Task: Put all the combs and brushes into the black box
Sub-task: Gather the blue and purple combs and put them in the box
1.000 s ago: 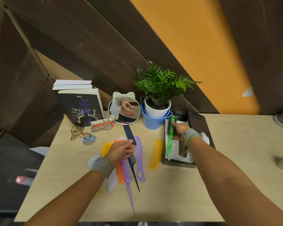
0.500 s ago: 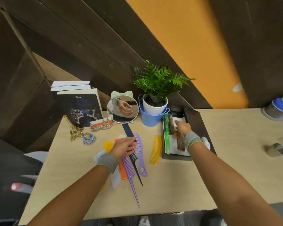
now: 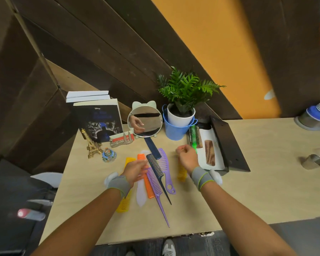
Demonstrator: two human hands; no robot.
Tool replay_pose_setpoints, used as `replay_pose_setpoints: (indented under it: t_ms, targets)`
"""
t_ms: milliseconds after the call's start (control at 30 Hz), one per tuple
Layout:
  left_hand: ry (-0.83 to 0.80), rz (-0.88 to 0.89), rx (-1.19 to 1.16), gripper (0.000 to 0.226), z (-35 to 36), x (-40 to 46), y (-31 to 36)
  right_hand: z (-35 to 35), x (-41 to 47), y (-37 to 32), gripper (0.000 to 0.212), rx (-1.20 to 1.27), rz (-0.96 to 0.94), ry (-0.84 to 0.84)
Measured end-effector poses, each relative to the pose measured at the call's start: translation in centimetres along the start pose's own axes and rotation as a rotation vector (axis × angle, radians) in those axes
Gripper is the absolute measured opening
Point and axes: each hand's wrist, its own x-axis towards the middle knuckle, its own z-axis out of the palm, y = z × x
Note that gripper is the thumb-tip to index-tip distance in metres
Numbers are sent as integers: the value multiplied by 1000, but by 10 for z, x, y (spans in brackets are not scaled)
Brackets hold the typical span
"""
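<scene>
The black box (image 3: 222,169) lies open at the right with a white lining. Inside it rest a green round brush (image 3: 195,136) and a brown comb (image 3: 210,152). My right hand (image 3: 186,157) hovers left of the box with fingers loosely curled and nothing in it, over a yellow comb (image 3: 181,174). My left hand (image 3: 135,169) rests on a fan of combs: two purple combs (image 3: 164,163), a dark blue tail comb (image 3: 156,168), an orange comb (image 3: 147,183), a white one (image 3: 141,194), and another yellow comb (image 3: 123,205). A dark blue comb (image 3: 152,147) lies behind them.
A potted fern (image 3: 183,93) in a blue bucket (image 3: 173,130) stands behind the box. A round mirror (image 3: 145,122), books (image 3: 98,119), a small Eiffel tower (image 3: 91,145) and trinkets line the back left. A metal object (image 3: 312,161) sits far right.
My right hand let go of the green brush in the box and moved left out of it toward the yellow comb. My left hand stayed on the comb pile.
</scene>
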Motion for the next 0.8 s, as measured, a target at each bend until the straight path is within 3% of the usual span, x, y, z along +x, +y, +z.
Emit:
replay_pose_setpoints:
  t_ms: [67,133,267,367,467,800]
  targets:
    - [7,2,-10,9,-5,1,-1,12,-5,3,9,-36,19,-127]
    - [19,1,-18,14,-12,1,-3,24,-11,6,20,-111,56,-229]
    - [37,-3,-20,16,-24,1,-6,45,-19,16,28,-308,90,-302]
    - [48,-8,-22,16,-34,2,-8,55,-25,17,26,-515,46,-296]
    - [59,-17,-26,17,-43,2,-8,61,-30,13,39,-646,37,-239]
    - [49,-31,-32,38,-51,8,-2,62,-26,8,25,-604,86,-245]
